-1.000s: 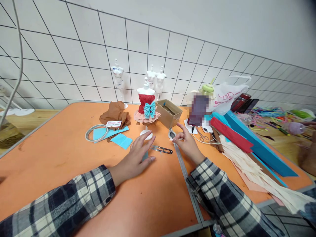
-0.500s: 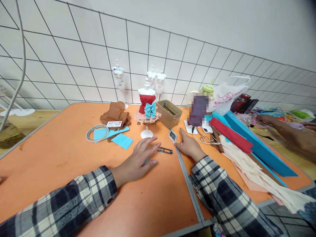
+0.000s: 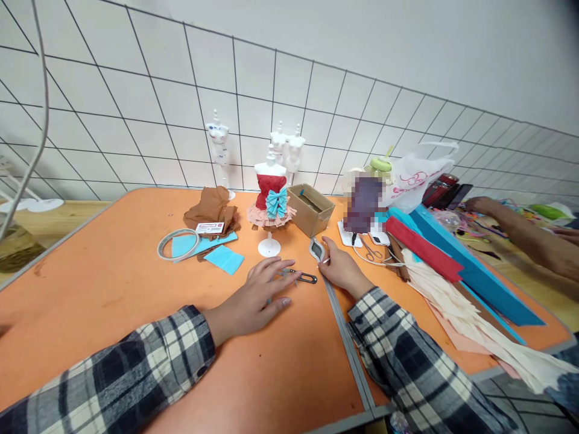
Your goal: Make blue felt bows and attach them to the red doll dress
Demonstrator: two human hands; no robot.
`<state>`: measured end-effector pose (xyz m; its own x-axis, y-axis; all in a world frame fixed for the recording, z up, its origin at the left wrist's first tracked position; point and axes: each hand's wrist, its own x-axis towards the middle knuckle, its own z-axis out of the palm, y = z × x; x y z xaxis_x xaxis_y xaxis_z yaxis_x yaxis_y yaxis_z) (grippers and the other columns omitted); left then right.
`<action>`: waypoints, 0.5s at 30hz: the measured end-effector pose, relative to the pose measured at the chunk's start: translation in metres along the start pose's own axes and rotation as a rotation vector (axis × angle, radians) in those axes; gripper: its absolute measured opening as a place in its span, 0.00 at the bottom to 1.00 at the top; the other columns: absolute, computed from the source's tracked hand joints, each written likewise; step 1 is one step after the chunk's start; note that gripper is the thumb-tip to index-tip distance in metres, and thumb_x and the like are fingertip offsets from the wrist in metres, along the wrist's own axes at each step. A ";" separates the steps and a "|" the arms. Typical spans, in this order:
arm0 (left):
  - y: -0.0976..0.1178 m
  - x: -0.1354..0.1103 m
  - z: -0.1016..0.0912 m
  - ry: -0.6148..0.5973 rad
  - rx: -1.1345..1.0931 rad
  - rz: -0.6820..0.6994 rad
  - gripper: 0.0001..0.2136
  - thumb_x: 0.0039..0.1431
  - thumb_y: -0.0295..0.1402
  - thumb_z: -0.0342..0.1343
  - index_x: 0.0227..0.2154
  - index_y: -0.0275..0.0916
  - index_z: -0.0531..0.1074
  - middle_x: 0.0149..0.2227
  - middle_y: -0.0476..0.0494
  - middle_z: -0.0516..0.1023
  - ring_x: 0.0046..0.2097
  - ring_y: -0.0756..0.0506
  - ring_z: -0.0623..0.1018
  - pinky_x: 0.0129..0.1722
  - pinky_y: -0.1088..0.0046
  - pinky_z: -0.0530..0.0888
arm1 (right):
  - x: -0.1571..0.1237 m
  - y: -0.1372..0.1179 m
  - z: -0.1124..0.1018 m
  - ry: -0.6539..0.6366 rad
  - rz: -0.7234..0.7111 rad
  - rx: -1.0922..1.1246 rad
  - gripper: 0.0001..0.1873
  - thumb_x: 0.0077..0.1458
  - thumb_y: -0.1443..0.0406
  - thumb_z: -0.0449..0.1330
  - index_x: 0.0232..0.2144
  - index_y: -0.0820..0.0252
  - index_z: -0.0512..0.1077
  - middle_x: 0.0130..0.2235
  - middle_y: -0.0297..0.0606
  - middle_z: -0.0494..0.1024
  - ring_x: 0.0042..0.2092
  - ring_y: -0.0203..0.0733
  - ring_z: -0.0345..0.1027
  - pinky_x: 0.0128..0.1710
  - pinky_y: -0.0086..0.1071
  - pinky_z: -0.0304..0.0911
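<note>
My left hand (image 3: 260, 295) is spread above the orange table (image 3: 108, 295), palm down and holding nothing. Its fingertips reach black thread snips (image 3: 307, 278), and bits of blue show beneath the fingers. My right hand (image 3: 344, 268) has thumb and index finger at the right edge of a small grey-and-white pointed oval object (image 3: 317, 250), whose kind I cannot make out. Behind the hands, a small white dress form (image 3: 269, 247) stands upright in a red bodice (image 3: 268, 187), a frilled pink skirt (image 3: 257, 215) and a blue bow (image 3: 277, 203).
Left of the form lie a tape roll (image 3: 160, 247), blue paper pieces (image 3: 225, 259) and crumpled brown paper (image 3: 208, 208). A cardboard box (image 3: 312, 217) stands to its right. Farther right are scissors (image 3: 373, 253), colored paper strips (image 3: 425, 248), a plastic bag (image 3: 416, 178) and another person's arm (image 3: 520, 232).
My right hand has shifted slightly left and up, its fingers closing around the oval object's edge. My left hand has lowered a little. The other person's hand at right has moved.
</note>
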<state>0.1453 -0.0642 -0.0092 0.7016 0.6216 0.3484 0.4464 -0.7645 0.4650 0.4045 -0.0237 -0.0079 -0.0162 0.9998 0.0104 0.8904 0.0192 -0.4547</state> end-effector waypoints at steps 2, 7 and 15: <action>0.000 0.000 0.000 -0.003 -0.001 0.011 0.23 0.65 0.36 0.50 0.63 0.51 0.60 0.65 0.41 0.59 0.66 0.33 0.54 0.62 0.46 0.58 | 0.003 -0.004 -0.004 -0.036 0.003 -0.064 0.42 0.53 0.67 0.60 0.66 0.62 0.49 0.40 0.46 0.79 0.42 0.50 0.74 0.38 0.34 0.61; -0.001 -0.001 0.001 0.003 0.000 0.044 0.23 0.65 0.37 0.51 0.62 0.51 0.61 0.64 0.41 0.61 0.65 0.35 0.56 0.62 0.49 0.58 | 0.009 0.004 -0.016 -0.050 0.055 -0.199 0.52 0.48 0.54 0.67 0.67 0.58 0.47 0.45 0.52 0.78 0.46 0.57 0.73 0.40 0.38 0.61; -0.003 0.006 -0.006 0.240 -0.099 -0.094 0.13 0.64 0.37 0.51 0.48 0.44 0.75 0.47 0.40 0.76 0.51 0.40 0.72 0.53 0.58 0.67 | -0.012 -0.003 -0.013 0.446 -0.263 0.079 0.30 0.59 0.56 0.55 0.61 0.57 0.60 0.55 0.49 0.68 0.53 0.50 0.64 0.48 0.42 0.64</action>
<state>0.1453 -0.0574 -0.0034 0.5029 0.7206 0.4773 0.4386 -0.6886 0.5774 0.4083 -0.0356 0.0050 -0.0241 0.8637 0.5034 0.8448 0.2868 -0.4517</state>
